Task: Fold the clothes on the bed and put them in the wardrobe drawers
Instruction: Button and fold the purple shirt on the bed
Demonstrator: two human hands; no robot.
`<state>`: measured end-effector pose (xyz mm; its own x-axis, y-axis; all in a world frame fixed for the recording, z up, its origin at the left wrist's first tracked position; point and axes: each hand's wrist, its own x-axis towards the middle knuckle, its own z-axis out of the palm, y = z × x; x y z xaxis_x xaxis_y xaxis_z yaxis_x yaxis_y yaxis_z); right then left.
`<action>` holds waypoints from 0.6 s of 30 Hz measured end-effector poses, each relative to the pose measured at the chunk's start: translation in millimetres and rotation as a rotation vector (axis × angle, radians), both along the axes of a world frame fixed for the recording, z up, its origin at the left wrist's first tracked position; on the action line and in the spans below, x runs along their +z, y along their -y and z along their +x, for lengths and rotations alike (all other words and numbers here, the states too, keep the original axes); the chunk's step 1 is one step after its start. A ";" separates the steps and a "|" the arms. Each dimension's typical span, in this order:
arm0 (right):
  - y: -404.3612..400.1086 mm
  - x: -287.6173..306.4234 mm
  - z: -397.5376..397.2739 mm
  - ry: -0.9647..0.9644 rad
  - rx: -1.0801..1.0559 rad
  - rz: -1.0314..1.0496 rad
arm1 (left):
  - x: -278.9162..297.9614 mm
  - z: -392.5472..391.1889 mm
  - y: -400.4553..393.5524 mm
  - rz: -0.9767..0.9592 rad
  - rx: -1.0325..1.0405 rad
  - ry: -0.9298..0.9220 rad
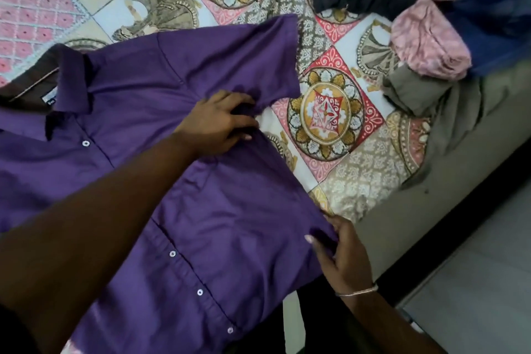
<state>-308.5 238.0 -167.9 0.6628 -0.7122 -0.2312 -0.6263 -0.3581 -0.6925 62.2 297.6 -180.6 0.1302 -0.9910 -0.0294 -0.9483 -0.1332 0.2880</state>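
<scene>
1. a purple shirt (161,169) is spread front-up on the patterned bed (339,146).
2. the shirt's armpit fabric, under the sleeve, is gripped by the left hand (218,123), fingers curled.
3. the shirt's side edge is pinched by the right hand (342,253).
4. other clothes (425,37) are piled well apart, top right.

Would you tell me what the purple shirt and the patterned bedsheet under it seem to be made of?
The purple shirt looks like a thin woven fabric, perhaps cotton or a blend: it has a faint sheen, soft creases and small pale buttons, likely plastic. The patterned bedsheet appears to be printed woven cloth with a matte finish, lying flat; the exact fibre cannot be told.
</scene>
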 end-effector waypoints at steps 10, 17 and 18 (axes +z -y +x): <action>-4.5 -11.3 -34.4 0.098 -0.079 -0.061 | 12.2 -9.1 19.4 -0.125 0.002 0.056; 3.8 -21.1 -45.6 -0.053 -0.137 0.116 | 5.0 -15.8 25.6 -0.047 0.105 -0.017; 4.9 -21.8 -46.6 -0.052 -0.155 0.132 | 4.8 -17.7 26.2 -0.035 0.132 -0.034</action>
